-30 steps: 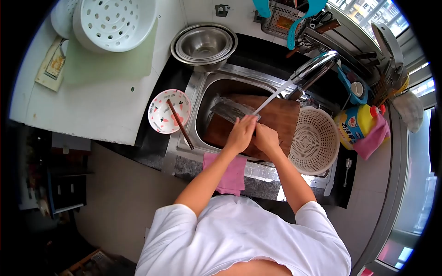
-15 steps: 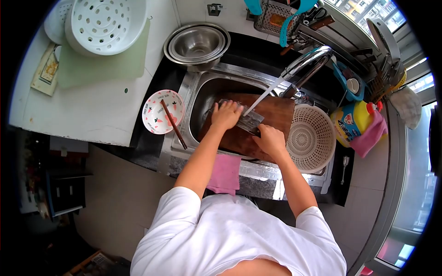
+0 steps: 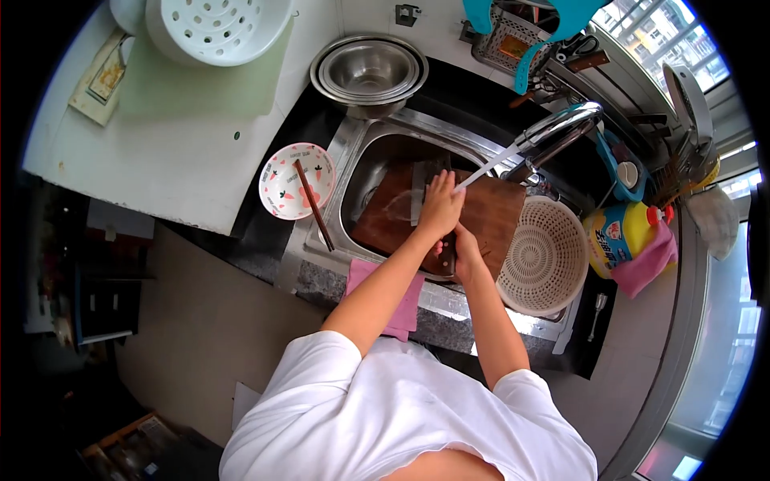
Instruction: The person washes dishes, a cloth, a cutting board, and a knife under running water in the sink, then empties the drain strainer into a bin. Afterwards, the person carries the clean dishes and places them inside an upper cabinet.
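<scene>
Over the board, we are gripping the knife by its near handle with our right hand, our left hand lying open across its blade — likely stiff, heavy, slippery, safest by the handle.

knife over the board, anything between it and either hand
Nothing visible stands between: the left hand lies on the knife and the right hand holds its handle. The running water falls beside the left hand.
</scene>
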